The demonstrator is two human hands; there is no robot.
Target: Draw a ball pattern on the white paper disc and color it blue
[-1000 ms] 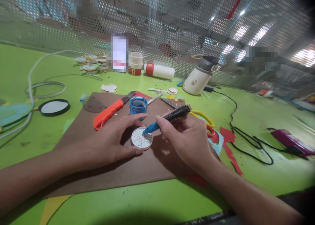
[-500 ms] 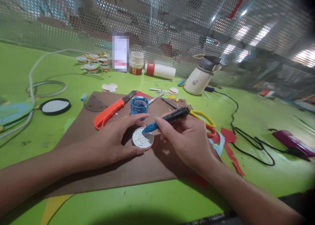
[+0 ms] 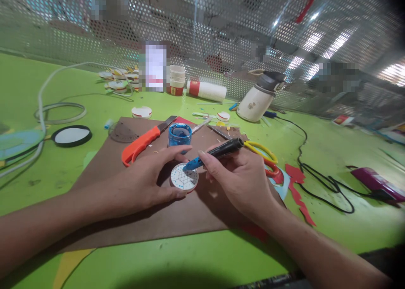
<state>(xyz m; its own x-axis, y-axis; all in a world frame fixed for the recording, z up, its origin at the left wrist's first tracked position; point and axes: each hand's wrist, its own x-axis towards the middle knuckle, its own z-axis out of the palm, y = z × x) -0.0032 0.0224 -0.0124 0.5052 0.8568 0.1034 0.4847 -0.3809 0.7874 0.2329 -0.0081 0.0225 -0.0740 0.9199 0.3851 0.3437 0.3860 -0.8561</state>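
Observation:
A small white disc (image 3: pixel 184 180) with a black line pattern and blue dots lies on a brown board (image 3: pixel 145 221). My left hand (image 3: pixel 148 175) grips this disc by its edge, thumb at the near side and fingers at the far side. In my right hand (image 3: pixel 237 175) is a black marker (image 3: pixel 225 149) whose front end is smeared with blue paint. The marker slants down to the left, its tip at the disc's upper face. Just behind the disc stands an open glass jar of blue paint (image 3: pixel 179 142).
An orange-handled knife (image 3: pixel 141 144) and a clear protractor (image 3: pixel 123 132) lie left of the jar. Yellow and red scissors (image 3: pixel 268 154) lie partly behind my right hand. Paper cups (image 3: pixel 207 90), a tilted white kettle (image 3: pixel 255 103) and a lit phone (image 3: pixel 155 65) are farther back.
Both hands keep nearly the same pose, the left on the disc and the right on the marker. The whole view has shifted very slightly.

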